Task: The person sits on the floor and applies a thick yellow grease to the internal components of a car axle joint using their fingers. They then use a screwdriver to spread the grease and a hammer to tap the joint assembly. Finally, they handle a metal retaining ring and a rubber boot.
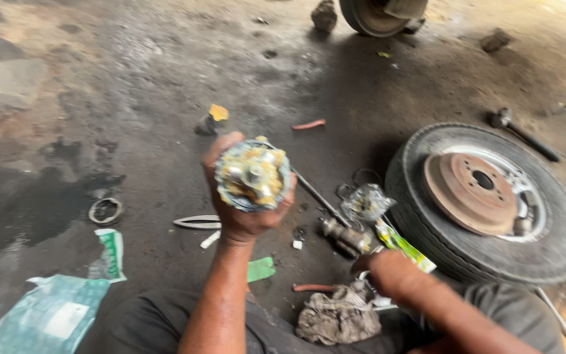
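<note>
Centrally, the left hand is raised off the ground, fingers curled tight around a round, grease-packed metal joint housing, its open face turned up and showing yellowish grease over bright steel parts. A thin dark shaft runs from behind the housing down to the right.

Right hand, near and right of centre, is lowered to the ground; fingers are folded under and hidden, so how far it is closed cannot be told. A green and yellow sachet lies just beside it, possibly in its grip. Just to its left: a grimy crumpled grey rag. Just beyond it: a short greasy metal fitting and a crumpled clear plastic wrapper.

On the oil-stained concrete floor, left of the left hand, flat metal pliers; further left, a dark metal ring and torn green-and-white packaging.

Right side: a black tyre on a silver rim lying flat, with a rusty brown brake disc resting on the rim. Beyond it, a dark long-handled hammer. Far, top centre: part of another wheel, standing upright.
</note>
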